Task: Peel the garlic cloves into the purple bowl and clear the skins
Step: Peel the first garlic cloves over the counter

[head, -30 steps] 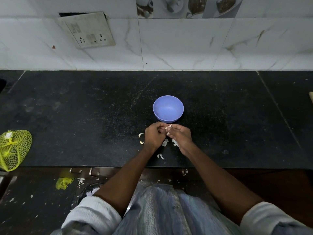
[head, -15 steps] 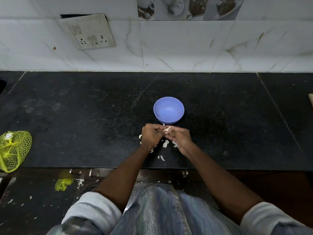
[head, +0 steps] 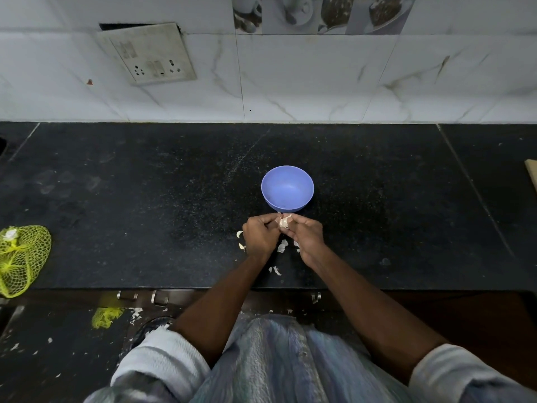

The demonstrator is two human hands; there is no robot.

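While both hands meet just in front of the purple bowl [head: 287, 188], the left hand [head: 259, 236] and right hand [head: 307, 234] each curl their fingers and pinch one garlic clove [head: 285, 221] between them, its skin partly lifted. Loose skins [head: 282, 246] lie on the counter [head: 145, 199] nearer the person than the bowl, partly hidden beneath the hands. Bowl contents cannot be made out.

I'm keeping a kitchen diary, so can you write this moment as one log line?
step: peeling | left hand and right hand: pinch garlic clove | purple bowl: looks empty | skins: on counter
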